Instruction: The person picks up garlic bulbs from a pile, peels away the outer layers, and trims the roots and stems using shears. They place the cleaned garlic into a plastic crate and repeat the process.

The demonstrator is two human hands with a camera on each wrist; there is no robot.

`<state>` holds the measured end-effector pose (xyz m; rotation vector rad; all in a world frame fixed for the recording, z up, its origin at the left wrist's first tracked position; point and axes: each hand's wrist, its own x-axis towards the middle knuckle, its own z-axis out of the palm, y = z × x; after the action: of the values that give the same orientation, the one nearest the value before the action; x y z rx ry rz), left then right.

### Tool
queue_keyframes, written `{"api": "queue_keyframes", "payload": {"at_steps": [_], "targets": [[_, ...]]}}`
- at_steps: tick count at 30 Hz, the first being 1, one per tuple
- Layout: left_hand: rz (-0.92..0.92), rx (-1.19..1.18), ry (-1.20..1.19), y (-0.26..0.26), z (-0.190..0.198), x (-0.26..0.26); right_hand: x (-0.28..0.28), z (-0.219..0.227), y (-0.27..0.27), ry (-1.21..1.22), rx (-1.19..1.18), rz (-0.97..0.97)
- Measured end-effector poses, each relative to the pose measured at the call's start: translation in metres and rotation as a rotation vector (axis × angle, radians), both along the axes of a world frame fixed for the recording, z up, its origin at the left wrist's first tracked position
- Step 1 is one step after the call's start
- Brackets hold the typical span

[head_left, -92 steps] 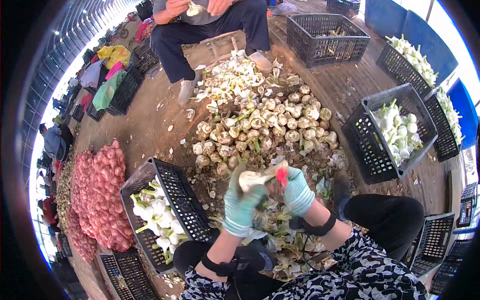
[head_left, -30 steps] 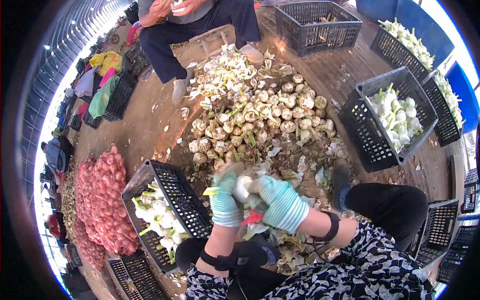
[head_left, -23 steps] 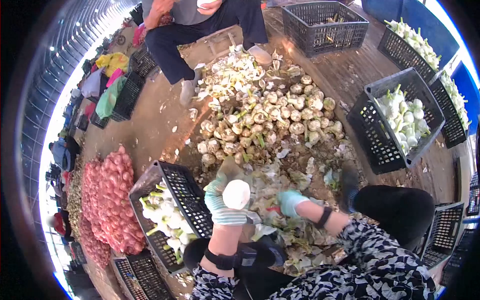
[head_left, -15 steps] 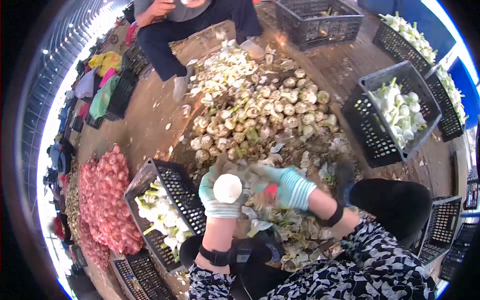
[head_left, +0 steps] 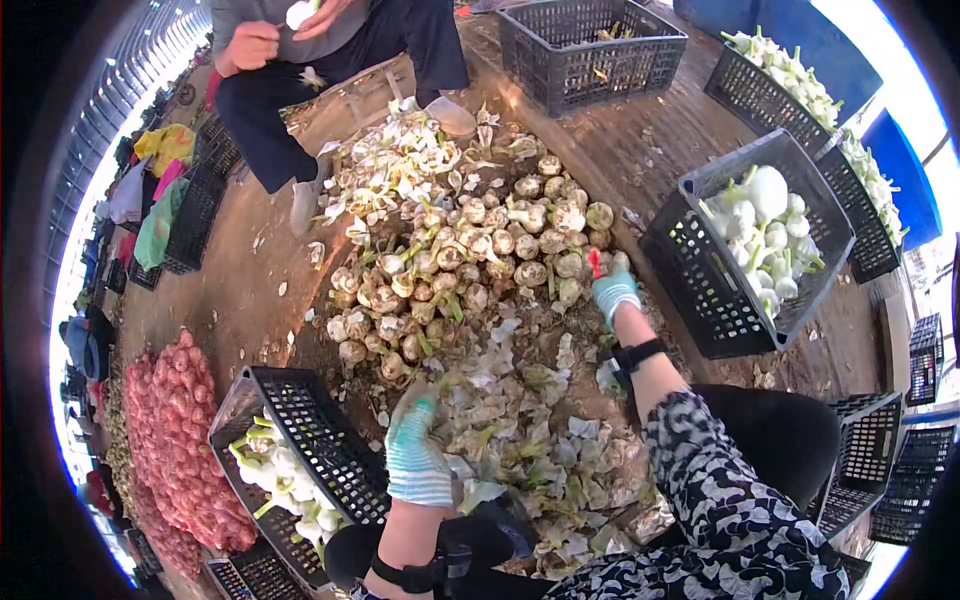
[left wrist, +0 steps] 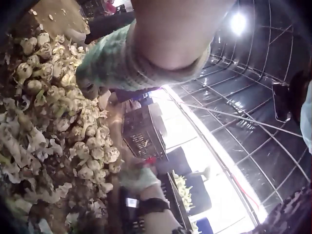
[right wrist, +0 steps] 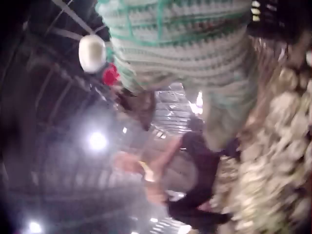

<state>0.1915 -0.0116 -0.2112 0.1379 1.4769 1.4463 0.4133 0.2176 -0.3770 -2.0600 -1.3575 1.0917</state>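
My gloved left hand (head_left: pixel 416 455) hovers above loose garlic skins (head_left: pixel 520 420), fingers extended and holding nothing. My gloved right hand (head_left: pixel 616 292) reaches to the right edge of the heap of unpeeled garlic bulbs (head_left: pixel 480 245). It grips a small tool with a red handle (head_left: pixel 594 262), whose working end is mostly hidden. One peeled garlic bulb (head_left: pixel 768 193) shows large over the right-hand crate (head_left: pixel 700 270) of peeled garlic. In the right wrist view this bulb (right wrist: pixel 91 52) is apart from the glove, in the air beside the red handle (right wrist: pixel 111 74).
Left of my knee stands a tilted black crate (head_left: pixel 330 430) of peeled garlic. Pink net sacks (head_left: pixel 185 440) lie farther left. Opposite, a seated person (head_left: pixel 330 60) holds a white bulb above a peel pile. More crates (head_left: pixel 590 65) line the right and back.
The peeled bulb has left my left hand and now shows over the right-hand crate. My right hand has moved right and forward with the red-handled tool; the left hand shifted slightly down.
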Motion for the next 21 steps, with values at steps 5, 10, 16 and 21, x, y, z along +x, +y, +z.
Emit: {"api": "queue_keyframes", "payload": {"at_steps": [5,10,16,21], "targets": [[-0.122,0.044,0.030,0.005,-0.011,0.002,-0.014,-0.018,0.001,-0.012,-0.203,-0.075],[-0.220,0.046,0.016,0.005,-0.012,0.003,-0.030,-0.029,-0.014,0.491,0.078,-0.060],[-0.358,0.056,-0.343,0.007,0.010,0.003,-0.059,0.130,-0.105,0.640,0.529,0.952],[-0.354,0.219,-0.221,-0.008,0.021,-0.005,-0.067,0.158,-0.124,0.819,0.764,0.893]]}}
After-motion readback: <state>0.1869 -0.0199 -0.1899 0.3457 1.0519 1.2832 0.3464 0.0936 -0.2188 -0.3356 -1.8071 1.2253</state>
